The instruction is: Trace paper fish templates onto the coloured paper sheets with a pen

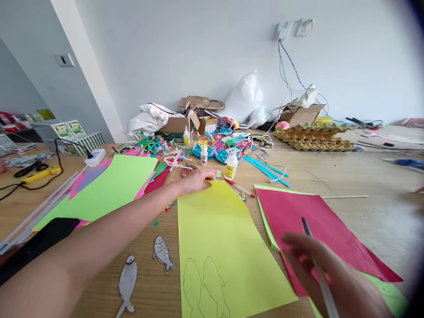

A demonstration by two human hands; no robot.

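My left hand (198, 180) reaches forward, its fingers closed on the far edge of a yellow sheet of paper (225, 229). Two fish outlines are drawn in dark line at the sheet's near end. In my right hand (334, 274), slightly blurred, is a pen (318, 265) with its tip pointing up and away, above a red sheet of paper (304, 221). Two grey paper fish cutouts lie left of the yellow sheet: a larger fish cutout (127, 282) and a smaller fish cutout (163, 253).
Left are light green paper (109, 190), a black phone-like object (43, 247) and a yellow glue gun (41, 173). Glue bottles, including a white one (231, 166), stand beyond the yellow sheet. Behind are craft scraps, cardboard boxes and egg trays (314, 137).
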